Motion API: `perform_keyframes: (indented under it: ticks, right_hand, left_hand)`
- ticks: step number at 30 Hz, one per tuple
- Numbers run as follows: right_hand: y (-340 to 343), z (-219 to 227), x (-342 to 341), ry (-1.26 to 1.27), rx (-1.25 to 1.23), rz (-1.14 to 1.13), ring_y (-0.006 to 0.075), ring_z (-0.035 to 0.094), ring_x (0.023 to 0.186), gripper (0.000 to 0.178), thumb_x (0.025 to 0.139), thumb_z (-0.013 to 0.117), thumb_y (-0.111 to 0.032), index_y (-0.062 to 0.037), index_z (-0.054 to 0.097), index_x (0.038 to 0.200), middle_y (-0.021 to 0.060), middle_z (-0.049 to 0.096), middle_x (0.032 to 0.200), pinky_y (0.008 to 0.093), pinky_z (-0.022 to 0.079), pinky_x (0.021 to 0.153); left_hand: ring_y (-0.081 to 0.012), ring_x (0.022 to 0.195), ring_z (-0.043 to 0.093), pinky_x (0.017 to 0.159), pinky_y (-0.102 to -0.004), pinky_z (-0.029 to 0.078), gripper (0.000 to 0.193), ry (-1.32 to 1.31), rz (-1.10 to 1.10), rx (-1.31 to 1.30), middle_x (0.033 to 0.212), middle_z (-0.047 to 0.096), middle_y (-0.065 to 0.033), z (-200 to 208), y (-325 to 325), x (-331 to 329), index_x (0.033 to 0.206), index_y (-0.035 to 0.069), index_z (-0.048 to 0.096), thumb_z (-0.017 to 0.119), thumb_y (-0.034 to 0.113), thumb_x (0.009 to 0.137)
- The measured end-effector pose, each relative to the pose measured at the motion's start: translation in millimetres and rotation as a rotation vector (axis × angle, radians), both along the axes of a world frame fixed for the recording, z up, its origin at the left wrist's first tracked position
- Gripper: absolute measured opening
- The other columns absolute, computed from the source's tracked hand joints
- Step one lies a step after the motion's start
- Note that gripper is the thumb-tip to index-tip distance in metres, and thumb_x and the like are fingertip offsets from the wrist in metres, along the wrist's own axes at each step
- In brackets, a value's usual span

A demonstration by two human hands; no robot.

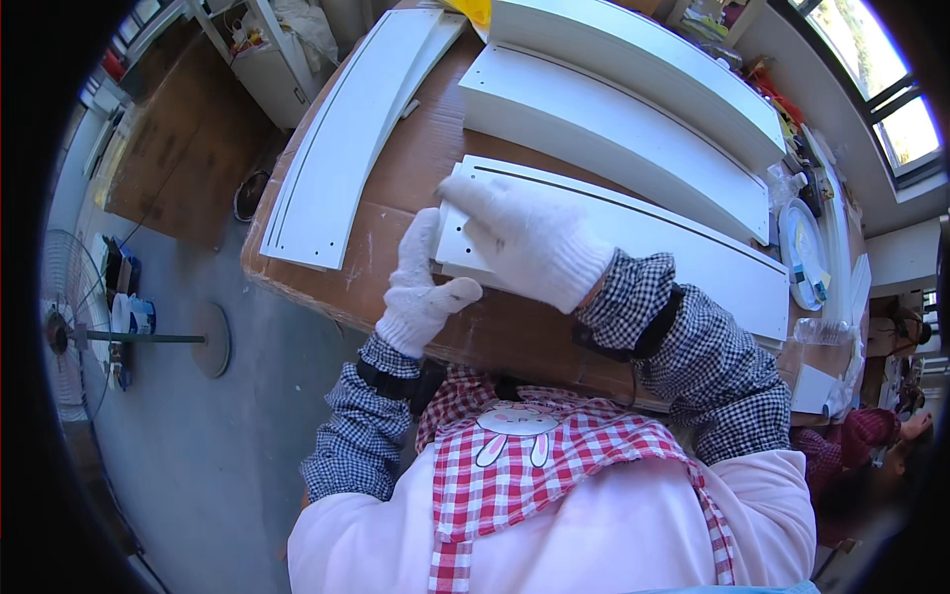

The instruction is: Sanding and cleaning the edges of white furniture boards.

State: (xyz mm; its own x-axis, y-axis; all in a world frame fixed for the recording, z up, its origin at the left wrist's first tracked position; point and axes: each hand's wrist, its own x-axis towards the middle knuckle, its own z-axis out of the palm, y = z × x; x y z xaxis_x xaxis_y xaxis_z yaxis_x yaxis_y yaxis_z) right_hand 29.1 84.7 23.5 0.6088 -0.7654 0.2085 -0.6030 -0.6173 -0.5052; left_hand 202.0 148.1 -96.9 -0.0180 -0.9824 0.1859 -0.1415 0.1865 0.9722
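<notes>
A person in white knit gloves stands at a counter covered in brown cardboard, handling long white boards that lie along its near side and run off to the right. The right hand lies over the left end of these boards, slightly blurred, its fingers stretched out to the left; from where I stand I cannot tell whether it grips them. The left hand is just beside that same end, spread, its fingers pointing to the far side and its thumb held apart, toward the right. A dark groove runs along the top board, with small round holes at its left end. Farther left lies a white stack, slightly fanned, and beyond the boards are two more long white pieces, side by side. A pale oval tray is at the right. The person wears a red-and-white checked apron and black-and-white checked sleeves. A fan stands on the grey floor at the left; a window is bright at the far right.
</notes>
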Motion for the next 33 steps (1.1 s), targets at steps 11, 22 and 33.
perform_keyframes:
  ticks: [11, 22, 33]
  right_hand:
    - [40.1, -18.8, -68.8, 0.232, 0.032, -0.275, 0.0348, 0.070, 0.082, 0.038, 0.088, 0.061, -0.017, -0.0143, 0.058, 0.125, 0.0139, 0.069, 0.092, 0.0431, 0.057, 0.070]
    - [159.7, -21.5, -395.6, 0.426, -0.193, -1.492, 0.0324, 0.068, 0.098, 0.035, 0.095, 0.052, -0.026, -0.0197, 0.062, 0.128, 0.0155, 0.069, 0.111, 0.0430, 0.055, 0.082]
    - [148.8, -5.8, -248.2, 0.111, -0.138, -0.819, 0.0256, 0.071, 0.089, 0.034, 0.088, 0.064, -0.014, -0.0160, 0.069, 0.121, 0.0110, 0.071, 0.104, 0.0348, 0.058, 0.077]
  left_hand:
    - [-0.0375, 0.148, 0.023, 0.121, -0.0457, 0.019, 0.086, -1.039, -0.345, -0.261, 0.158, 0.028, -0.0211, 86.3, -81.9, -23.5, 0.151, 0.004, 0.034, 0.066, 0.050, 0.086]
    - [-0.0366, 0.150, 0.014, 0.123, -0.0439, 0.009, 0.089, -1.470, -0.128, 0.017, 0.161, 0.021, -0.0210, 69.5, -130.2, -5.7, 0.155, 0.005, 0.023, 0.061, 0.051, 0.088]
    - [-0.0448, 0.150, 0.007, 0.122, -0.0518, 0.010, 0.116, -1.431, -0.575, -0.516, 0.162, 0.015, -0.0220, 84.1, -69.2, -166.7, 0.155, 0.005, 0.024, 0.071, 0.070, 0.070]
